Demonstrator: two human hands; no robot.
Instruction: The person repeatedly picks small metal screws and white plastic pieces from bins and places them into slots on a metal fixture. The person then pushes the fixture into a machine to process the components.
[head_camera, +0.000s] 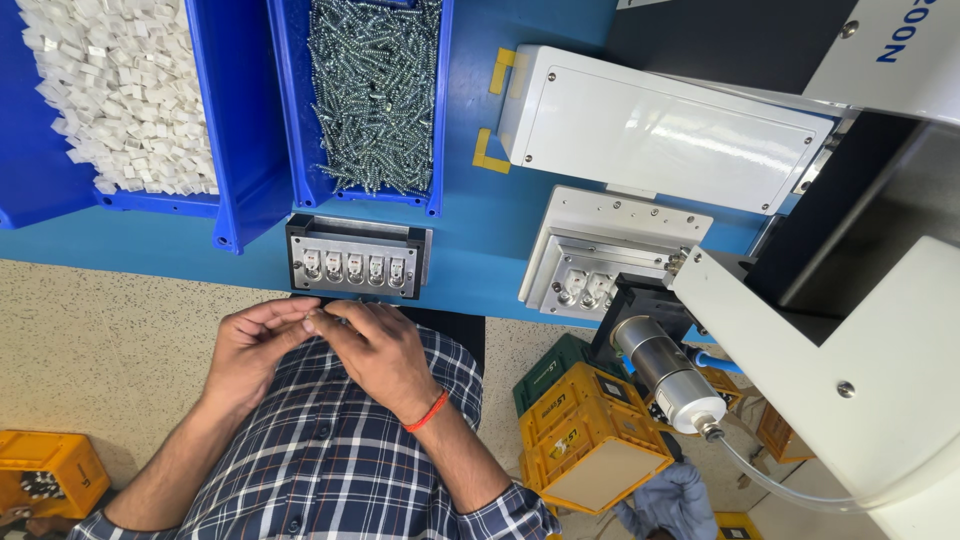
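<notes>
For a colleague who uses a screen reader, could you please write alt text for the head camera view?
A person's left hand and right hand meet fingertip to fingertip just below a small metal fixture on a blue workbench. Above sit blue bins of white plastic pieces and screws; a white machine stands to the right.

the two hands, left hand (250, 345) and right hand (375, 350), meet fingertip to fingertip just before a metal fixture (357, 257) on the bench (480, 230). behind the fixture sits a bin of screws (375, 95), with a bin of small plastic parts (125, 95) to its left. a machine (800, 280) stands to the right, crates (585, 435) on the floor below it.
</notes>
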